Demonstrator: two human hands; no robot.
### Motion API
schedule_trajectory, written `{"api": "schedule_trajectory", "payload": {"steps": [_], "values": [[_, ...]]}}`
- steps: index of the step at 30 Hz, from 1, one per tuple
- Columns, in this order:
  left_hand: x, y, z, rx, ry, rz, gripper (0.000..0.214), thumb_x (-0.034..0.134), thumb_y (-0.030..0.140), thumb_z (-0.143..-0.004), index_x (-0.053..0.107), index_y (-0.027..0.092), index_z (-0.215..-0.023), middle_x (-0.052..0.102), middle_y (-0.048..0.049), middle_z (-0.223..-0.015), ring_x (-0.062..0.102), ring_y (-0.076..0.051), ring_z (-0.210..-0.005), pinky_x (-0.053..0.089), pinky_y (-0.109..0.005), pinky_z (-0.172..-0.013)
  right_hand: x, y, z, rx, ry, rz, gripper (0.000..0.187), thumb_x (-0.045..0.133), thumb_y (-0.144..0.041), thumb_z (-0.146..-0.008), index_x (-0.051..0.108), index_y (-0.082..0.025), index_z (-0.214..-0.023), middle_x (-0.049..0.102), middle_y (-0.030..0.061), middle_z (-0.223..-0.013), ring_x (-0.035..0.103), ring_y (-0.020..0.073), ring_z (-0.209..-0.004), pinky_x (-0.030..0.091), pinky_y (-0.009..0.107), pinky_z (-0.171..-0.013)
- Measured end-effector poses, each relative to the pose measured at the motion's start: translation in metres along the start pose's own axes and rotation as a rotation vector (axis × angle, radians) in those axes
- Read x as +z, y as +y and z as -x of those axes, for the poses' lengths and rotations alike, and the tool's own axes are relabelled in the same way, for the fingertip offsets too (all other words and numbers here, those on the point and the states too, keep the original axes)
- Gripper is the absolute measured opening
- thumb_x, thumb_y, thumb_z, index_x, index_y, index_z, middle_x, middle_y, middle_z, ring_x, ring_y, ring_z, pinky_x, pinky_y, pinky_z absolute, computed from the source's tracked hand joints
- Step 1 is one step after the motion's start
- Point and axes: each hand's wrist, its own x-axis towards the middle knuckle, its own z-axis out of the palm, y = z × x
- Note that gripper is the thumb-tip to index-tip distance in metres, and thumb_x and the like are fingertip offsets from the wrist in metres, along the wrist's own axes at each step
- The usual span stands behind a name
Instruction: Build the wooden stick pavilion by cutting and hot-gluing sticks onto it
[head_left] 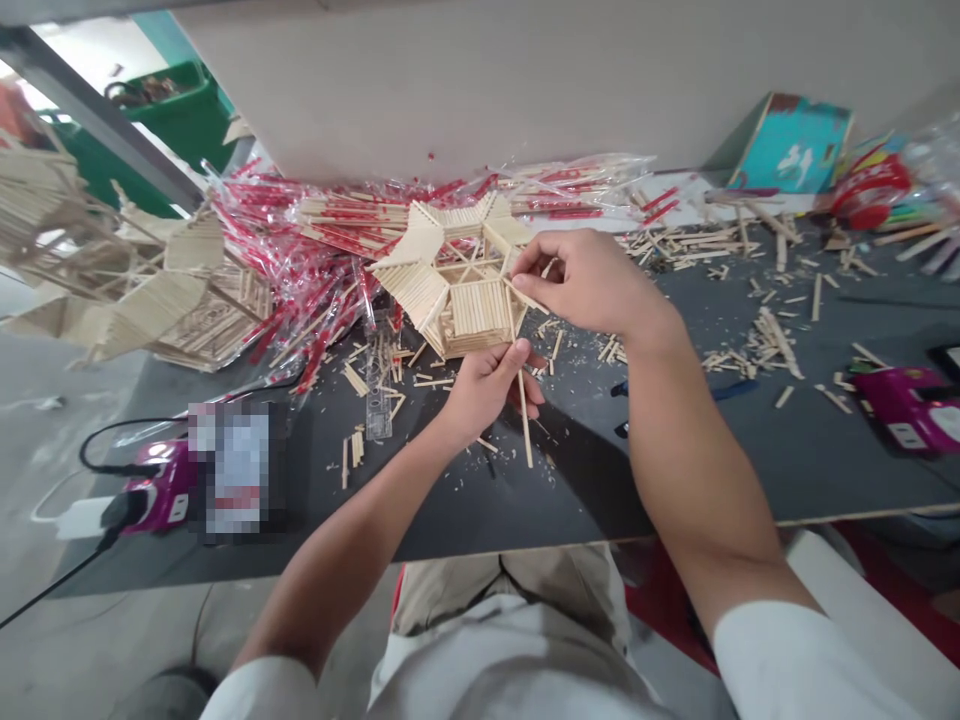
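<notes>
A small roof-shaped model of pale wooden sticks is held up over the dark table. My left hand grips its lower edge from beneath, fingers closed. My right hand pinches a thin stick at the model's right side, fingers closed. A long loose stick hangs down from the model past my left hand.
Red-and-clear wrapped chopstick packs are heaped behind the model. Larger stick models stand at the left. Glue guns lie at the left and right. Stick offcuts litter the table; a teal box leans at the back.
</notes>
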Motion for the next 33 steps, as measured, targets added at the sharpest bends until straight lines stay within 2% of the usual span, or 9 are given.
{"api": "schedule_trajectory", "payload": {"steps": [6, 15, 19, 24, 28, 33], "values": [[-0.001, 0.0, -0.002, 0.003, -0.01, 0.028, 0.051, 0.064, 0.064, -0.103, 0.068, 0.014, -0.095, 0.072, -0.0022, -0.064, 0.068, -0.012, -0.047, 0.052, -0.021, -0.048, 0.002, 0.005, -0.003, -0.006, -0.008, 0.008, 0.013, 0.079, -0.036, -0.091, 0.078, -0.023, -0.091, 0.077, 0.0067, -0.091, 0.07, 0.0264, -0.089, 0.055, 0.042, -0.083], [0.004, 0.01, -0.002, -0.071, -0.011, 0.032, 0.049, 0.058, 0.06, -0.107, 0.066, 0.014, -0.095, 0.072, -0.0011, -0.064, 0.068, -0.011, -0.048, 0.051, -0.02, -0.046, 0.005, 0.005, -0.005, 0.004, -0.006, 0.01, 0.013, 0.081, -0.036, -0.091, 0.078, -0.023, -0.09, 0.078, 0.0069, -0.093, 0.069, 0.025, -0.088, 0.054, 0.041, -0.082], [0.002, 0.007, -0.003, -0.075, -0.012, 0.038, 0.046, 0.058, 0.058, -0.108, 0.066, 0.014, -0.096, 0.072, -0.0014, -0.064, 0.068, -0.011, -0.048, 0.05, -0.02, -0.047, 0.007, 0.0, -0.006, 0.04, 0.008, 0.02, 0.013, 0.081, -0.033, -0.09, 0.076, -0.021, -0.088, 0.077, 0.0068, -0.09, 0.069, 0.0237, -0.087, 0.052, 0.039, -0.082], [0.001, -0.001, -0.006, -0.063, 0.006, 0.064, 0.047, 0.061, 0.061, -0.106, 0.067, 0.015, -0.093, 0.069, -0.0006, -0.062, 0.066, -0.011, -0.048, 0.051, -0.022, -0.051, 0.006, -0.002, -0.006, 0.055, -0.024, -0.009, 0.019, 0.082, -0.04, -0.089, 0.073, -0.023, -0.088, 0.076, 0.0076, -0.091, 0.068, 0.0266, -0.091, 0.052, 0.04, -0.082], [0.004, 0.0, -0.006, -0.064, 0.022, 0.158, 0.04, 0.055, 0.049, -0.112, 0.066, 0.016, -0.092, 0.064, 0.0014, -0.061, 0.065, -0.009, -0.054, 0.053, -0.022, -0.059, 0.006, 0.0, -0.007, 0.05, -0.035, -0.009, 0.023, 0.081, -0.046, -0.089, 0.073, -0.024, -0.089, 0.076, 0.0077, -0.092, 0.068, 0.0278, -0.092, 0.052, 0.041, -0.08], [0.007, 0.017, -0.004, -0.152, 0.033, 0.372, 0.035, 0.042, 0.036, -0.114, 0.065, 0.017, -0.094, 0.055, 0.0029, -0.063, 0.06, -0.01, -0.054, 0.052, -0.024, -0.059, 0.006, 0.001, -0.008, 0.047, -0.039, -0.021, 0.025, 0.082, -0.047, -0.088, 0.072, -0.024, -0.089, 0.076, 0.0085, -0.094, 0.068, 0.0288, -0.094, 0.052, 0.041, -0.08]]}}
